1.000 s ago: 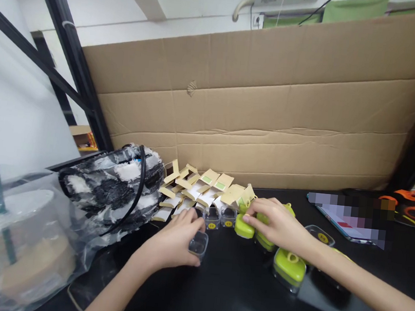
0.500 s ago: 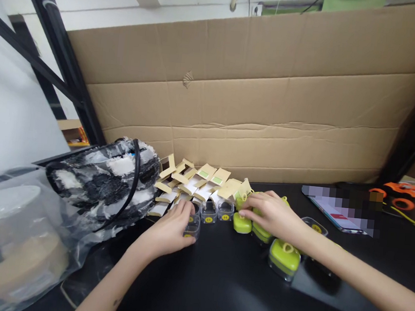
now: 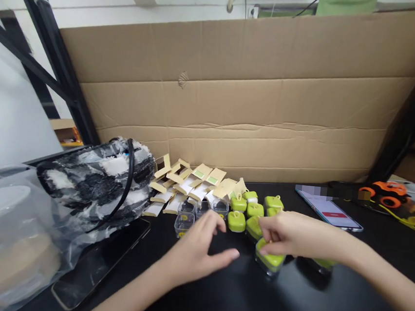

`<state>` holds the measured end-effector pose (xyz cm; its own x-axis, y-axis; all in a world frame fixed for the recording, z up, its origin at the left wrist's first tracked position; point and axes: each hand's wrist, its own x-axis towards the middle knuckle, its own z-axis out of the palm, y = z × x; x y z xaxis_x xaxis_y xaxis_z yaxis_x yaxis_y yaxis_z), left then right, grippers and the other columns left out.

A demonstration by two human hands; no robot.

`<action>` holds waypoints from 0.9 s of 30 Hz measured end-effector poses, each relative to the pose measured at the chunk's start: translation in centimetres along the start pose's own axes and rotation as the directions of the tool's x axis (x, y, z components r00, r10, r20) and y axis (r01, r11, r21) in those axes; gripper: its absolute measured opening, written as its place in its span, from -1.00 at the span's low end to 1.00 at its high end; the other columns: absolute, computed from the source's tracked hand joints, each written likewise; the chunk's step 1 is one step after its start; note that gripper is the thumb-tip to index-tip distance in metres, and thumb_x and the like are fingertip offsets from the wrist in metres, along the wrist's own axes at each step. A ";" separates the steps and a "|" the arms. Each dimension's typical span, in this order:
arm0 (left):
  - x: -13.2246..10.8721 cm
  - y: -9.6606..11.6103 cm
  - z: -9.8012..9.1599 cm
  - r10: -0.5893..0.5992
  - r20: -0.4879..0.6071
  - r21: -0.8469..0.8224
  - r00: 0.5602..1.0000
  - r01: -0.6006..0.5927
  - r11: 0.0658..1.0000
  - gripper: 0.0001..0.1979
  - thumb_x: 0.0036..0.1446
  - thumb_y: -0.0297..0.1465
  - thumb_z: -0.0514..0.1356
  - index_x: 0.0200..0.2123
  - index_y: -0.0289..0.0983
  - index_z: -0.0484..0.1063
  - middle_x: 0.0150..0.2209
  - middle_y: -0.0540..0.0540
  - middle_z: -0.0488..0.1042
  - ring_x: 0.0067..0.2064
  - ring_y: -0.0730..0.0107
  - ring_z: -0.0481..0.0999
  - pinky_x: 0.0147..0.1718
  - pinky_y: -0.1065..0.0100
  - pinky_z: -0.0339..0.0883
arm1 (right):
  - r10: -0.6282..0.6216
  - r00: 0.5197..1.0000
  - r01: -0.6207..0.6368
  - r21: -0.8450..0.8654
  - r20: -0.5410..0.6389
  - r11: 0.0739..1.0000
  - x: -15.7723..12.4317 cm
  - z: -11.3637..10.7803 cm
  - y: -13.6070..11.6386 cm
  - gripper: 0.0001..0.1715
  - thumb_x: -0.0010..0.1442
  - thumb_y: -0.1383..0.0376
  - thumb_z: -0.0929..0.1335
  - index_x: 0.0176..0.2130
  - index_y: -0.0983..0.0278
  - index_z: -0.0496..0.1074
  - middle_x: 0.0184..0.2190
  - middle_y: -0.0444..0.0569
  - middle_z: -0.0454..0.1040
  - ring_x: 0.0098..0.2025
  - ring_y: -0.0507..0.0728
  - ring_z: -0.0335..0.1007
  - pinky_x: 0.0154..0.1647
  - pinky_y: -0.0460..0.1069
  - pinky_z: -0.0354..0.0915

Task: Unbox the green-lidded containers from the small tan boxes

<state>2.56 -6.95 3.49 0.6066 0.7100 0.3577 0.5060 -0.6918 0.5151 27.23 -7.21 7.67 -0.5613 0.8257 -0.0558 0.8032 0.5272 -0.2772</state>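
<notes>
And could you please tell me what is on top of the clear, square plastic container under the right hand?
A green plastic lid tops the container; the right hand covers part of the lid, so whatever lies there cannot be seen.

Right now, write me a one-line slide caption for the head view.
The right hand holds a green-lidded container while the open left hand hovers near clear tubs.
</notes>
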 end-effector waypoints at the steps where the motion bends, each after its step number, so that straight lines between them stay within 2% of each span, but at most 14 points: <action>1: -0.2 0.3 1.0 -0.021 0.045 -0.068 0.999 0.024 0.997 -0.68 0.11 -0.27 0.22 -0.16 -0.24 0.18 -0.18 -0.10 0.28 -0.12 0.27 0.33 -0.09 0.22 0.29 | -0.019 0.998 0.018 -0.029 -0.061 0.999 0.5 0.6 -0.3 -0.77 0.07 0.25 0.42 -0.52 0.24 0.33 -0.68 -0.25 0.29 -0.64 -0.01 0.19 -0.60 -0.11 -0.05; 3: -0.6 0.7 2.6 -0.073 0.108 -0.175 0.991 0.091 0.980 -0.46 -0.01 -0.21 0.32 -0.06 -0.27 0.15 -0.08 -0.16 0.27 -0.02 0.20 0.32 0.00 0.16 0.27 | -0.037 0.987 0.027 -0.066 -0.156 0.997 1.4 1.7 -0.9 -0.66 0.07 0.15 0.44 -0.57 0.25 0.31 -0.71 -0.25 0.23 -0.64 -0.02 0.12 -0.58 -0.10 -0.09; 5: -0.8 0.7 3.5 -0.112 0.143 -0.250 0.983 0.146 0.957 -0.30 -0.11 -0.19 0.39 0.01 -0.29 0.12 -0.01 -0.21 0.25 0.04 0.14 0.31 0.06 0.12 0.23 | -0.031 0.980 0.022 -0.048 -0.195 0.999 1.8 2.8 -1.6 -0.64 0.14 0.11 0.39 -0.54 0.24 0.32 -0.70 -0.26 0.23 -0.64 -0.03 0.12 -0.58 -0.10 -0.09; 8: -0.7 0.7 3.7 -0.110 0.168 -0.307 0.980 0.158 0.939 -0.41 -0.05 -0.33 0.37 0.00 -0.27 0.18 -0.01 -0.17 0.30 0.04 0.17 0.33 0.07 0.13 0.22 | -0.030 0.974 0.043 0.053 -0.225 0.998 1.8 3.6 -2.3 -0.65 0.18 0.09 0.36 -0.51 0.24 0.33 -0.65 -0.24 0.31 -0.61 -0.03 0.19 -0.58 -0.12 -0.02; 10: -0.6 0.7 3.4 -0.085 0.178 -0.309 0.980 0.138 0.941 -0.47 -0.06 -0.37 0.36 -0.03 -0.27 0.25 -0.04 -0.14 0.33 0.02 0.18 0.34 0.05 0.14 0.23 | -0.055 0.978 0.082 0.125 -0.203 0.989 1.5 3.5 -2.5 -0.71 0.16 0.13 0.39 -0.47 0.24 0.35 -0.61 -0.23 0.37 -0.57 -0.02 0.25 -0.56 -0.13 0.04; 13: -0.6 0.9 2.9 -0.048 0.196 -0.282 0.979 0.103 0.954 -0.43 -0.17 -0.39 0.40 -0.05 -0.27 0.29 -0.08 -0.11 0.29 -0.02 0.19 0.34 0.01 0.18 0.27 | -0.149 0.974 0.171 0.129 -0.170 0.977 1.1 2.9 -2.4 -0.84 0.14 0.22 0.41 -0.39 0.23 0.40 -0.49 -0.18 0.44 -0.44 0.03 0.36 -0.45 -0.11 0.16; 16: -0.5 0.9 2.5 -0.019 0.184 -0.277 0.983 0.070 0.958 -0.47 -0.12 -0.48 0.34 -0.03 -0.25 0.28 -0.05 -0.10 0.27 -0.03 0.25 0.33 0.01 0.23 0.26 | -0.215 0.955 0.238 0.100 -0.203 0.966 1.0 2.8 -2.4 -0.86 0.21 0.23 0.36 -0.36 0.23 0.42 -0.39 -0.13 0.46 -0.33 0.07 0.39 -0.31 -0.06 0.22; 18: -0.1 0.8 2.3 -0.046 0.177 -0.237 0.983 0.088 0.968 -0.48 -0.11 -0.41 0.39 -0.06 -0.26 0.31 -0.07 -0.10 0.33 -0.03 0.22 0.30 0.02 0.20 0.23 | -0.230 0.942 0.261 0.098 -0.246 0.961 1.1 3.0 -2.5 -0.85 0.25 0.24 0.33 -0.35 0.23 0.43 -0.38 -0.11 0.47 -0.30 0.09 0.39 -0.27 -0.03 0.24; 21: 0.5 0.7 1.8 -0.107 0.130 -0.099 0.986 0.120 0.988 -0.41 -0.22 -0.25 0.46 -0.11 -0.27 0.35 -0.14 -0.09 0.41 -0.07 0.14 0.25 -0.01 0.12 0.21 | -0.230 0.908 0.271 0.072 -0.351 0.960 1.3 3.5 -2.7 -0.86 0.24 0.29 0.32 -0.37 0.24 0.43 -0.40 -0.09 0.49 -0.30 0.12 0.39 -0.21 0.03 0.23; 24: 0.9 0.8 1.5 -0.106 0.043 0.014 0.993 0.106 0.994 -0.38 -0.24 -0.24 0.47 -0.08 -0.26 0.36 -0.16 -0.09 0.42 -0.09 0.12 0.25 -0.04 0.11 0.20 | -0.202 0.866 0.265 0.078 -0.458 0.961 1.7 3.9 -2.6 -0.84 0.23 0.30 0.33 -0.42 0.23 0.40 -0.43 -0.10 0.49 -0.31 0.12 0.39 -0.19 0.05 0.23; 27: 0.8 0.8 1.5 -0.128 0.020 0.056 0.992 0.127 0.990 -0.34 -0.24 -0.25 0.47 -0.05 -0.25 0.35 -0.14 -0.09 0.42 -0.10 0.11 0.27 -0.07 0.11 0.20 | -0.160 0.846 0.252 0.117 -0.508 0.961 2.1 4.5 -2.4 -0.80 0.21 0.32 0.33 -0.46 0.24 0.37 -0.46 -0.11 0.45 -0.37 0.09 0.37 -0.27 0.00 0.25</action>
<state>4.37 -7.10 3.01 0.5491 0.7901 0.2726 0.6126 -0.6023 0.5118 23.21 -7.62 3.86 -0.5020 0.7162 0.4848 0.6071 0.6910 -0.3923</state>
